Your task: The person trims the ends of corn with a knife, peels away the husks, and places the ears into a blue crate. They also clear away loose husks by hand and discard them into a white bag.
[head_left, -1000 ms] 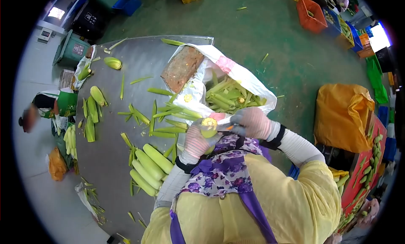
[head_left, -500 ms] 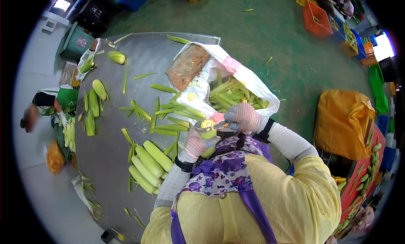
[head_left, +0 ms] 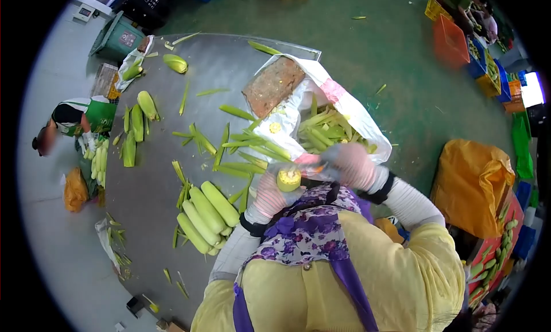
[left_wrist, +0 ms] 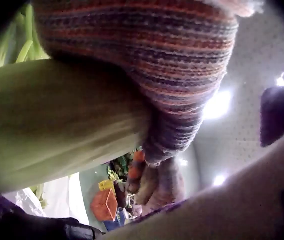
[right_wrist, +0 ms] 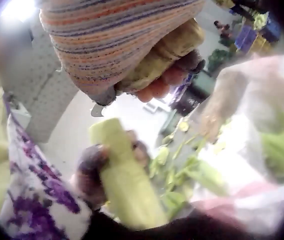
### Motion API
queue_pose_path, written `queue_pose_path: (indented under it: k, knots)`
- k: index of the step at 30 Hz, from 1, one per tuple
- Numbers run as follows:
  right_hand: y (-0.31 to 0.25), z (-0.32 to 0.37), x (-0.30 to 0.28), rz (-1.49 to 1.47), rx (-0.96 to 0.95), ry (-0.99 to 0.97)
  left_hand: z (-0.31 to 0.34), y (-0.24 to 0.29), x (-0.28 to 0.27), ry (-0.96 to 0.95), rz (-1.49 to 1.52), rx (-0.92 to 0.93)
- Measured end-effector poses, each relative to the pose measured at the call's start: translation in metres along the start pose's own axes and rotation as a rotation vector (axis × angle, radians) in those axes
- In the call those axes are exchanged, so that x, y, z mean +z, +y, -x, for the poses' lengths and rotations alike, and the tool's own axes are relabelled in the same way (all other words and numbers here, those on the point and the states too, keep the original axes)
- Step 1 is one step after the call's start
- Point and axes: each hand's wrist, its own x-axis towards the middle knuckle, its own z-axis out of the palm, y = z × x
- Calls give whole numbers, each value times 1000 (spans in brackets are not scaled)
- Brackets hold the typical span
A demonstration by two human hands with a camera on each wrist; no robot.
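My left hand [head_left: 268, 195], in a striped knit glove, grips an ear of corn [head_left: 288, 184] with its pale yellow cut end turned up towards the head camera. In the left wrist view the pale green husk [left_wrist: 57, 120] spans the palm. My right hand [head_left: 353, 164] holds a knife by its tan handle [right_wrist: 164, 57]; a bit of metal blade [right_wrist: 98, 110] shows beyond the fingers in the right wrist view. Right of the corn's cut end, the blurred right hand stands a short way off. Several trimmed ears [head_left: 212, 208] lie on the metal table beside my left forearm.
A white sack [head_left: 376, 128] of cut leaves opens in front of my hands, with a brick [head_left: 272, 86] on its edge. Loose husk leaves [head_left: 235, 111] and more ears [head_left: 136, 122] lie leftward. A person [head_left: 80, 119] stands across the table; an orange bag [head_left: 473, 185] stands at right.
My right hand came in towards the corn, then drew back to the right with the knife. The corn's cut end now faces the camera more. The whole head view has shifted a little.
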Motion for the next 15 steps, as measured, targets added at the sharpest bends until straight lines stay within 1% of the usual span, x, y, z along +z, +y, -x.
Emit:
queue_pose_path:
  k: [2,3,6,7,9,10,11,12,13,14,15]
  knots:
    - [-12,-2,15,-3,-191,38,-1,4,0,-39,-126,31]
    - [-14,-5,21,19,-246,84,-3,-9,0,-86,-318,132]
    - [-14,-10,23,40,-256,43,1,-14,2,-55,-170,0]
    - [-7,-14,22,147,-99,-48,5,-13,1,-53,-126,-13]
    - [30,-26,14,359,224,-224,16,-6,-1,-58,-38,-38]
    - [79,-26,21,219,391,-172,16,-6,-3,-33,-185,323]
    - [96,-12,17,211,325,27,16,2,-8,-45,-145,309]
    - [85,-11,7,238,329,46,12,11,-11,-28,-109,299]
    - [78,-18,0,254,273,31,10,14,-13,17,-67,195]
    - [57,-14,0,246,247,12,18,17,-14,30,-24,72]
    - [33,-17,-8,131,154,11,19,11,-11,68,130,7]
